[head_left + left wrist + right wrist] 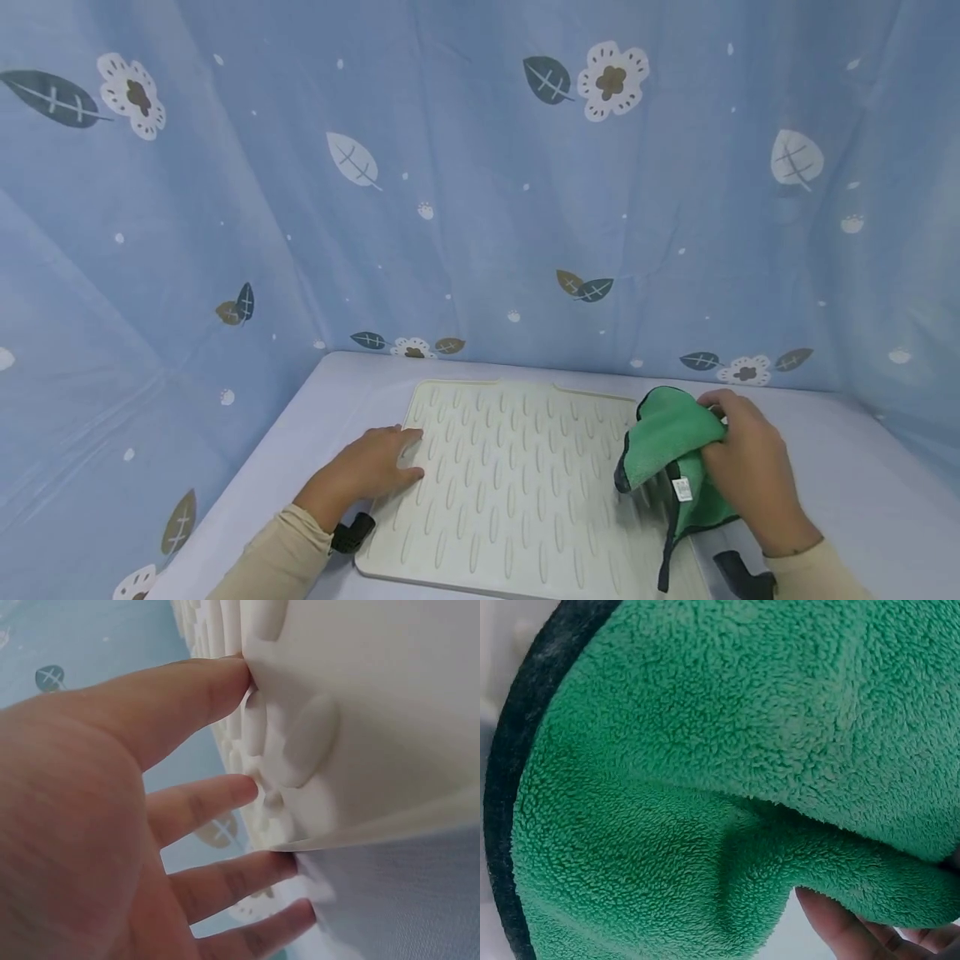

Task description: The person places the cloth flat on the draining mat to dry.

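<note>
Cloth (671,437), green, plush pile, dark edging (502,787), one white label (682,489). Location: between the thumb and fingers of your right hand (753,467), which pinch a gathered fold; the rest droops below and to the left of those fingertips, over the board's right side. Whether its lower folds touch the board, you cannot tell. Handling, as judged: light, soft, limp, not fragile; the pile should give your fingers good purchase, though loose corners may swing or fold under. Best hold: a bunched fold near the middle, or the edging if you want it spread flat.

Board (510,467), off-white, raised oval ridges. Location: just ahead of your left hand (367,467), whose fingers are spread, thumb tip against its ridged face and the other fingertips near its edge. Handling, as judged: fairly stiff, possibly smooth between ridges; best steadied by the rim beside your left fingers.
</note>
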Tool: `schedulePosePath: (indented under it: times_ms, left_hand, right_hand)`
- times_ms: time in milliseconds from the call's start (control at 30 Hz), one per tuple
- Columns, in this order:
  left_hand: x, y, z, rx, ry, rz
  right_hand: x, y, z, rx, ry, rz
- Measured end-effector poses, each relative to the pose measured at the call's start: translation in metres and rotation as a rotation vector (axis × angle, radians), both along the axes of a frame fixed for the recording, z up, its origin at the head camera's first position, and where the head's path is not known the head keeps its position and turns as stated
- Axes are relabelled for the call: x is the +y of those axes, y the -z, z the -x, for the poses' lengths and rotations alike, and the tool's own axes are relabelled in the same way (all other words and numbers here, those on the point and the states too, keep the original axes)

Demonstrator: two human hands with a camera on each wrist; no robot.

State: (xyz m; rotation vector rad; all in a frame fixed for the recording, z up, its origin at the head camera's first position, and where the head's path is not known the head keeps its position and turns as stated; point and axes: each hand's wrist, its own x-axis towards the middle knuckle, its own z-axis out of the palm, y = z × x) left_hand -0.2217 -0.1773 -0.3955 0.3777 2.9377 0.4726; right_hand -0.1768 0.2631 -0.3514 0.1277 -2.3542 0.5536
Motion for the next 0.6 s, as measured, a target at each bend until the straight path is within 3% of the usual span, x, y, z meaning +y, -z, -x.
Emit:
schedulePosePath:
  times_ms: [600]
  left_hand:
    - [0.002, -0.003, 0.000, 0.006, 0.000, 0.013]
  right_hand:
    - [-0.039, -0.012, 0.011, 0.033, -0.097, 0.028]
